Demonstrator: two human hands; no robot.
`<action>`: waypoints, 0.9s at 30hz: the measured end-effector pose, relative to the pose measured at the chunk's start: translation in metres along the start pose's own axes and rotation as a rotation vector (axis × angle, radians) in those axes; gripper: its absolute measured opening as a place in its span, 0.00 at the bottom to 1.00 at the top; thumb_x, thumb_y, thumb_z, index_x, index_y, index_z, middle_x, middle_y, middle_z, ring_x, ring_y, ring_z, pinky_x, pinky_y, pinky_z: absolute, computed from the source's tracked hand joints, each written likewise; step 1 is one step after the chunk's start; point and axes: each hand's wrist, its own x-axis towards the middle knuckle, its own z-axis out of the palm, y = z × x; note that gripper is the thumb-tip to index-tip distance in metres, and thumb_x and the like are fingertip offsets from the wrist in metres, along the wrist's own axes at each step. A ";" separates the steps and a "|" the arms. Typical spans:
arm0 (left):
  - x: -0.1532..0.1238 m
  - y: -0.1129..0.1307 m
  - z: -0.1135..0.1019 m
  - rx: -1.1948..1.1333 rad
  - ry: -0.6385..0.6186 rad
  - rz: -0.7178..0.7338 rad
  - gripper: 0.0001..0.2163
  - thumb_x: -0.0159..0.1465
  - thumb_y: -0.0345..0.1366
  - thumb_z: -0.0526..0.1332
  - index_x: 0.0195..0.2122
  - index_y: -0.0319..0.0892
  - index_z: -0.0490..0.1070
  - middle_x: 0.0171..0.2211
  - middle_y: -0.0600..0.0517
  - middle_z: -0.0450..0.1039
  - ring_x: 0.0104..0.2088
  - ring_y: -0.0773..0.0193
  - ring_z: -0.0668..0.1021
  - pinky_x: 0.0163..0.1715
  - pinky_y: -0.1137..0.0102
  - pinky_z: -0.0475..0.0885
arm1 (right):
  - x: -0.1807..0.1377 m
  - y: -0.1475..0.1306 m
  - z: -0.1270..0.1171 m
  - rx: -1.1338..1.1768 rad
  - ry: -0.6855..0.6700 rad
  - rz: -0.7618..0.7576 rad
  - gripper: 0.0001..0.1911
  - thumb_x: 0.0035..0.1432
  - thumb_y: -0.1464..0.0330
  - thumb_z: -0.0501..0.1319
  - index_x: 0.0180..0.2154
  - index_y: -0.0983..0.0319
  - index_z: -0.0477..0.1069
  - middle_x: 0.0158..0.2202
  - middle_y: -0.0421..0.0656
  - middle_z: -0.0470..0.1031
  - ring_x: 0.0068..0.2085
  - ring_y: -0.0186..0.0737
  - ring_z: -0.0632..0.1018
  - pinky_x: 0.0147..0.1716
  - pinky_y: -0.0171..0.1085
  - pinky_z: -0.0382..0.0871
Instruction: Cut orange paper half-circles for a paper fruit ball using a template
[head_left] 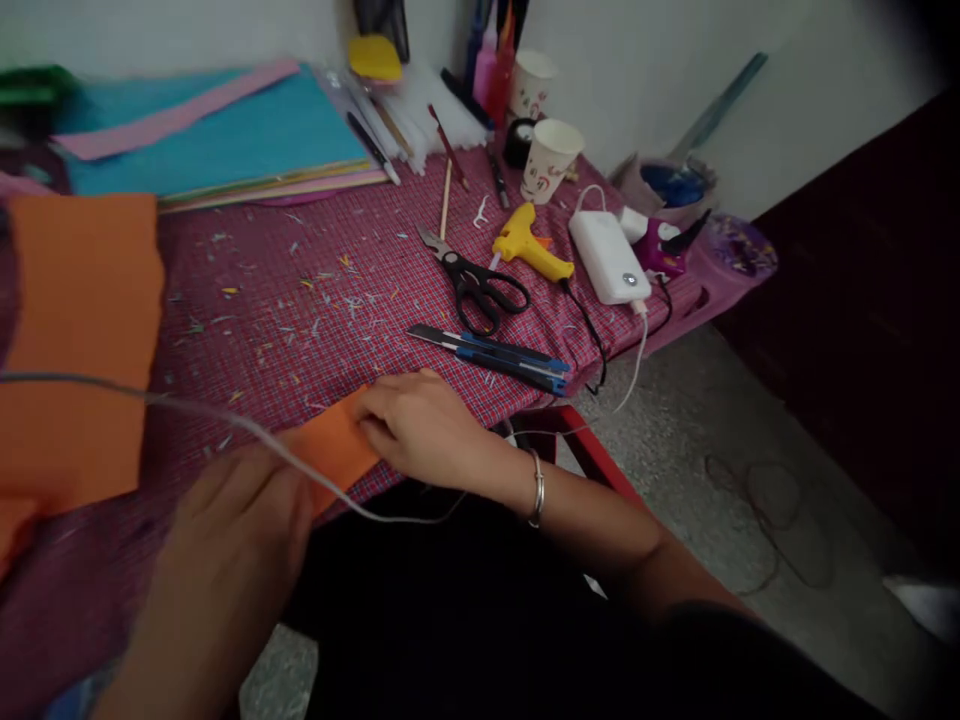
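A small piece of orange paper [336,450] lies near the table's front edge, between my two hands. My right hand [420,425] is closed on its right end, fingers curled and pressed down. My left hand [244,515], somewhat blurred, bends its fingers over the left end; its fingertips are partly hidden. A thin pale cable [262,432] hangs across the view in front of the left hand and the paper. Beyond my right hand lie a utility knife [491,358] and black-handled scissors [472,280] with the blades apart.
A larger orange sheet [86,300] lies at left. Behind are blue paper [217,140], a yellow glue gun [529,245], a white power bank [609,258] and a paper cup [551,160]. Paper scraps dot the checked cloth [247,345]. A red stool edge [600,450] shows below.
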 end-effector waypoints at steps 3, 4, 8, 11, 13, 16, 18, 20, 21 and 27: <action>0.017 0.013 -0.007 0.127 -0.062 0.030 0.16 0.60 0.25 0.48 0.43 0.42 0.70 0.40 0.44 0.72 0.41 0.51 0.73 0.45 0.56 0.71 | 0.000 -0.001 0.002 -0.049 0.030 0.008 0.09 0.62 0.70 0.54 0.34 0.63 0.72 0.35 0.43 0.77 0.36 0.38 0.74 0.36 0.37 0.59; 0.020 0.017 -0.009 0.181 -0.098 0.015 0.17 0.61 0.25 0.48 0.48 0.41 0.69 0.42 0.43 0.71 0.41 0.52 0.73 0.44 0.58 0.71 | -0.001 -0.002 0.003 -0.062 0.039 0.013 0.09 0.61 0.70 0.54 0.33 0.63 0.72 0.34 0.43 0.77 0.36 0.38 0.75 0.36 0.37 0.59; 0.029 0.031 -0.016 0.364 -0.181 -0.126 0.17 0.66 0.29 0.47 0.53 0.43 0.67 0.41 0.43 0.70 0.40 0.53 0.74 0.34 0.63 0.72 | -0.003 -0.005 0.006 -0.071 0.080 0.026 0.08 0.61 0.70 0.55 0.35 0.63 0.72 0.36 0.45 0.78 0.38 0.41 0.77 0.38 0.38 0.63; 0.036 0.037 -0.020 0.402 -0.205 -0.187 0.14 0.67 0.29 0.47 0.46 0.41 0.70 0.40 0.43 0.70 0.40 0.53 0.75 0.31 0.66 0.71 | -0.003 -0.004 0.006 0.020 0.105 0.045 0.11 0.63 0.70 0.52 0.42 0.62 0.72 0.39 0.45 0.79 0.40 0.40 0.78 0.41 0.37 0.65; 0.041 0.038 -0.020 0.411 -0.187 -0.213 0.13 0.67 0.29 0.46 0.44 0.40 0.70 0.40 0.44 0.70 0.40 0.54 0.76 0.31 0.66 0.71 | -0.003 0.000 0.002 0.121 0.129 0.057 0.13 0.64 0.72 0.51 0.46 0.61 0.71 0.42 0.44 0.79 0.42 0.38 0.78 0.42 0.36 0.66; 0.047 0.037 -0.015 0.399 -0.078 -0.273 0.13 0.69 0.35 0.45 0.45 0.40 0.68 0.41 0.44 0.70 0.39 0.55 0.76 0.32 0.66 0.71 | -0.013 0.012 -0.016 0.197 0.190 0.061 0.13 0.62 0.72 0.53 0.47 0.62 0.70 0.41 0.44 0.78 0.40 0.38 0.77 0.42 0.36 0.67; 0.049 0.037 -0.008 0.394 -0.019 -0.324 0.14 0.70 0.37 0.44 0.44 0.41 0.68 0.41 0.45 0.69 0.39 0.56 0.76 0.31 0.67 0.70 | -0.028 0.026 -0.034 0.144 0.286 0.070 0.13 0.62 0.72 0.53 0.48 0.63 0.69 0.39 0.45 0.78 0.39 0.38 0.77 0.42 0.37 0.68; 0.051 0.036 -0.001 0.391 0.024 -0.336 0.15 0.70 0.38 0.44 0.42 0.41 0.68 0.41 0.46 0.69 0.39 0.56 0.76 0.31 0.67 0.70 | -0.047 0.043 -0.052 0.000 0.366 0.090 0.13 0.60 0.73 0.55 0.47 0.65 0.70 0.40 0.47 0.76 0.41 0.42 0.75 0.45 0.40 0.67; 0.051 0.036 0.002 0.389 0.038 -0.335 0.15 0.70 0.38 0.43 0.42 0.41 0.68 0.41 0.46 0.68 0.39 0.57 0.76 0.31 0.67 0.70 | -0.056 0.052 -0.059 -0.086 0.362 0.094 0.14 0.58 0.72 0.58 0.47 0.64 0.70 0.42 0.48 0.75 0.44 0.44 0.74 0.47 0.42 0.66; 0.051 0.033 0.006 0.380 0.009 -0.352 0.14 0.71 0.37 0.43 0.41 0.41 0.67 0.41 0.46 0.67 0.37 0.58 0.75 0.29 0.68 0.68 | -0.087 0.083 -0.068 -0.295 0.212 0.140 0.20 0.54 0.67 0.64 0.50 0.64 0.69 0.45 0.50 0.71 0.47 0.49 0.72 0.50 0.45 0.66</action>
